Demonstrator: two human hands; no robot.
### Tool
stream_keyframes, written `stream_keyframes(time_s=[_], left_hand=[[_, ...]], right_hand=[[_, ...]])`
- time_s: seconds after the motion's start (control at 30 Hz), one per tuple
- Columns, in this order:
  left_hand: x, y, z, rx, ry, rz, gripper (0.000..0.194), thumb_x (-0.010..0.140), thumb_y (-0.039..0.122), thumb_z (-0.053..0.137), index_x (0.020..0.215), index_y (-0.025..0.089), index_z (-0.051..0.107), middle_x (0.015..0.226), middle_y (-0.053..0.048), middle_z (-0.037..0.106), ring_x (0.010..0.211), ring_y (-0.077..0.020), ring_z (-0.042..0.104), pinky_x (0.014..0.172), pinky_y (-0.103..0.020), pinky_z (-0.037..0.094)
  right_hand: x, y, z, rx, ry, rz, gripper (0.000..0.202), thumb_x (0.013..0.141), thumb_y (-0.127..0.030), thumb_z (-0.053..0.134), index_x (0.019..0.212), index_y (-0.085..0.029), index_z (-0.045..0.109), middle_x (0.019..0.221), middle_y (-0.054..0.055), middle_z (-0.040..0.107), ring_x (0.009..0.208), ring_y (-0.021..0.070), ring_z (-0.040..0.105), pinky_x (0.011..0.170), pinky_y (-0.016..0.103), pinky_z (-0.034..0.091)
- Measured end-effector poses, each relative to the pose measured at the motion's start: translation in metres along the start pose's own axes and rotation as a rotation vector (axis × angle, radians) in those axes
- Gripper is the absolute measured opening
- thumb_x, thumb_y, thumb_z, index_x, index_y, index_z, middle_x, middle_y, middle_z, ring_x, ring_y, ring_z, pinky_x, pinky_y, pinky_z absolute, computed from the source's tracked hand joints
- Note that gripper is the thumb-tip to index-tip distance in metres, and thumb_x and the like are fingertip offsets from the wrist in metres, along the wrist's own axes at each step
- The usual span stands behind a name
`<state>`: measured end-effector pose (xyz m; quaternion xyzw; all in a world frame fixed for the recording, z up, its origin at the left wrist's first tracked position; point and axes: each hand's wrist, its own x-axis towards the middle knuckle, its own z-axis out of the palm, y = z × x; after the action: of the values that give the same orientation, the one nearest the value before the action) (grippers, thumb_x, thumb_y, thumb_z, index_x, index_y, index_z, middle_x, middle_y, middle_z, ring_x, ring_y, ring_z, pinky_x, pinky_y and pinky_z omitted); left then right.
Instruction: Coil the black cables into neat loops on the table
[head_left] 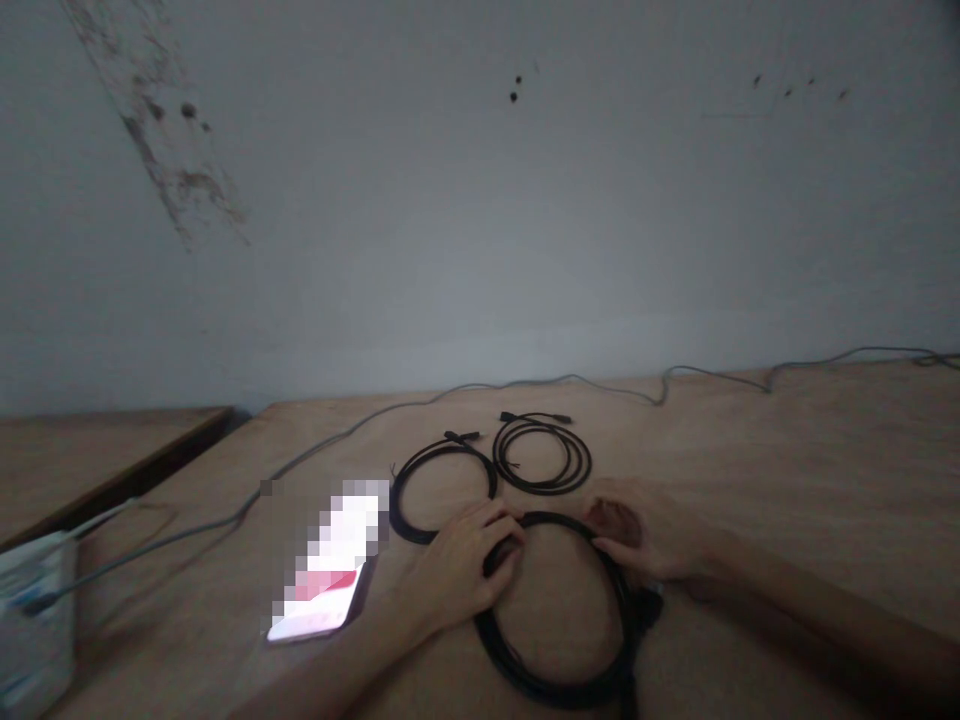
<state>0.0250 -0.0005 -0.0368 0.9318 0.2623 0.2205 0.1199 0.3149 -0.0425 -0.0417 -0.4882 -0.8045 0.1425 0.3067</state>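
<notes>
A coiled black cable (555, 693) lies on the wooden table at the front, forming a large ring. My left hand (469, 560) has its fingers curled round the ring's upper left side. At its upper right, my right hand (649, 535) is bent over the cable, with the thumb against it and the fingers curled. Beside the ring's right edge is a dark plug end (646, 608), partly blurred. Behind my left hand rests a second black cable coil (397, 505), partly covered by the fingers. A third black cable coil (544, 489) sits just beyond both hands.
A lit phone (322, 590) lies left of my left forearm. At the far left stands a white box (45, 640) with a cord. A thin grey cable (330, 441) crosses the table (810, 470) near the wall (600, 230). A dark gap (187, 450) separates another tabletop.
</notes>
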Motion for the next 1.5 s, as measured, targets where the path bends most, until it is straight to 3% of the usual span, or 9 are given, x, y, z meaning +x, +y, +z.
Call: stream_keyframes(time_s=[0.2, 0.37, 0.53, 0.7, 0.9, 1.13, 1.5], left_hand=[[0.001, 0.002, -0.002, -0.013, -0.018, -0.003, 0.021, 0.089, 0.013, 0.057, 0.105, 0.023, 0.066, 0.122, -0.007, 0.066, 0.114, -0.0255, 0.061, 0.098, -0.04, 0.05], [0.002, 0.002, -0.002, 0.001, -0.021, -0.011, 0.02, 0.089, 0.014, 0.058, 0.104, 0.023, 0.066, 0.119, -0.006, 0.066, 0.111, -0.0253, 0.062, 0.096, -0.04, 0.051], [0.002, 0.002, -0.001, 0.009, 0.003, -0.002, 0.019, 0.088, 0.013, 0.059, 0.102, 0.023, 0.067, 0.117, -0.006, 0.067, 0.109, -0.0252, 0.063, 0.095, -0.039, 0.051], [0.001, 0.001, 0.0, -0.002, 0.01, -0.003, 0.019, 0.089, 0.013, 0.057, 0.103, 0.023, 0.066, 0.121, -0.006, 0.068, 0.113, -0.0252, 0.063, 0.098, -0.039, 0.051], [0.002, 0.003, -0.002, 0.0, 0.005, -0.006, 0.019, 0.087, 0.013, 0.059, 0.102, 0.023, 0.067, 0.12, -0.007, 0.069, 0.112, -0.0258, 0.064, 0.097, -0.04, 0.052], [0.001, 0.001, 0.0, 0.002, 0.015, -0.003, 0.02, 0.088, 0.013, 0.058, 0.103, 0.024, 0.066, 0.125, -0.006, 0.068, 0.115, -0.0253, 0.063, 0.1, -0.04, 0.051], [0.002, 0.003, -0.002, -0.004, -0.009, -0.02, 0.019, 0.088, 0.013, 0.058, 0.103, 0.023, 0.067, 0.123, -0.006, 0.068, 0.114, -0.0256, 0.064, 0.099, -0.04, 0.051]], right_hand=[[0.002, 0.015, 0.007, 0.153, -0.102, 0.029, 0.02, 0.093, -0.038, 0.063, 0.095, -0.023, 0.075, 0.096, 0.006, 0.074, 0.088, 0.0213, 0.068, 0.079, 0.033, 0.053], [0.001, 0.013, 0.016, 0.115, -0.016, 0.114, 0.018, 0.095, -0.03, 0.057, 0.087, -0.022, 0.071, 0.089, 0.004, 0.074, 0.086, 0.0206, 0.069, 0.079, 0.032, 0.052], [-0.002, 0.007, 0.023, 0.086, 0.047, 0.221, 0.023, 0.097, -0.035, 0.05, 0.089, -0.021, 0.068, 0.084, 0.005, 0.075, 0.078, 0.0209, 0.07, 0.072, 0.032, 0.053], [0.0, 0.002, 0.024, 0.058, 0.076, 0.251, 0.026, 0.096, -0.036, 0.051, 0.087, -0.022, 0.07, 0.085, 0.006, 0.075, 0.078, 0.022, 0.07, 0.075, 0.034, 0.054], [0.002, -0.003, 0.015, 0.123, 0.018, 0.15, 0.024, 0.097, -0.035, 0.054, 0.094, -0.023, 0.075, 0.094, 0.007, 0.078, 0.087, 0.0226, 0.072, 0.078, 0.035, 0.056], [0.008, 0.003, 0.017, -0.124, -0.066, -0.048, 0.029, 0.099, -0.024, 0.05, 0.101, -0.023, 0.079, 0.096, 0.007, 0.074, 0.089, 0.0209, 0.068, 0.081, 0.033, 0.054], [0.029, -0.018, 0.018, -0.378, -0.25, -0.128, 0.027, 0.089, -0.003, 0.056, 0.085, -0.019, 0.077, 0.091, 0.007, 0.07, 0.082, 0.0196, 0.064, 0.073, 0.03, 0.052]])
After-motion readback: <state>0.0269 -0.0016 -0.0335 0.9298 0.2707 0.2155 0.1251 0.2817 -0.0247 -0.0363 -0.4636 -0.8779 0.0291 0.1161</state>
